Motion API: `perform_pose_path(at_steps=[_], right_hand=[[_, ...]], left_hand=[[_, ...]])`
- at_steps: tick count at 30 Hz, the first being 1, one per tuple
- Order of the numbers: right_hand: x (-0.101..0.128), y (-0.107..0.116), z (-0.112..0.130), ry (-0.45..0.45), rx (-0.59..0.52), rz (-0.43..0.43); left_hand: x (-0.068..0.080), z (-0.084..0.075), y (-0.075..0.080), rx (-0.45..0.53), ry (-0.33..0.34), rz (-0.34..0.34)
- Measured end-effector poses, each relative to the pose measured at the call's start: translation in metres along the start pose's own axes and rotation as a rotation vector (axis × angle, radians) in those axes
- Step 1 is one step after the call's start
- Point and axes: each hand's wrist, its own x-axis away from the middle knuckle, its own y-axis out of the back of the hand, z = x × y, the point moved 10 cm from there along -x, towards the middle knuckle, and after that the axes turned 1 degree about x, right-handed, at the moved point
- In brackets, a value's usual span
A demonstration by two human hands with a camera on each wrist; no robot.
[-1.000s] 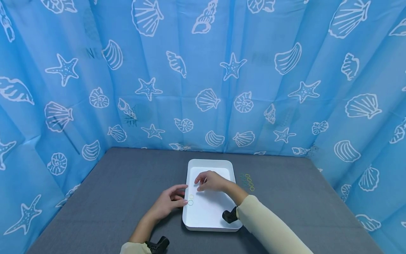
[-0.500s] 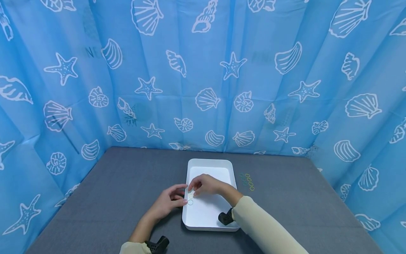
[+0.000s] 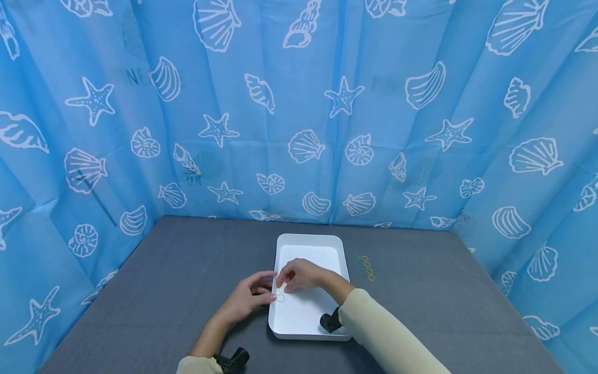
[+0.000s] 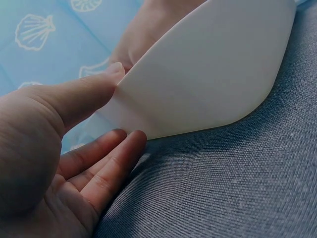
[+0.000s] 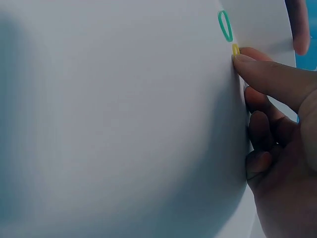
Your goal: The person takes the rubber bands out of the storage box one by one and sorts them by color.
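A white tray [image 3: 310,332] lies on the grey cloth. My left hand [image 3: 248,297] holds its left side, thumb at the upper rim and fingertips low on the outer wall in the left wrist view. Inside the tray, my right hand [image 3: 301,274] reaches to the left edge. In the right wrist view, its thumb and index finger pinch a small yellow rubber band [image 5: 235,48], covering part of it. A green rubber band [image 5: 225,26] lies just beyond, along the same wall. The other right fingers are curled near the tray wall.
Right of the tray, yellow rubber bands [image 3: 369,271] and green rubber bands [image 3: 361,270] lie in two columns on the grey tablecloth [image 3: 420,301]. A blue shell-patterned curtain [image 3: 299,119] hangs behind the table and along both sides. Each wrist carries a black camera [image 3: 330,320].
My right hand has moved left and slightly down inside the tray, onto the yellow rubber band by the left wall. The left hand stays on the tray's side.
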Motion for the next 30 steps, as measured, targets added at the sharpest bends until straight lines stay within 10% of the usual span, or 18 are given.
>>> perform_pose_path(at_steps=[30], right_hand=[[0.0039, 0.0038, -0.0037, -0.071, 0.090, -0.022]], left_hand=[[0.0045, -0.0069, 0.0002, -0.003, -0.006, -0.010]])
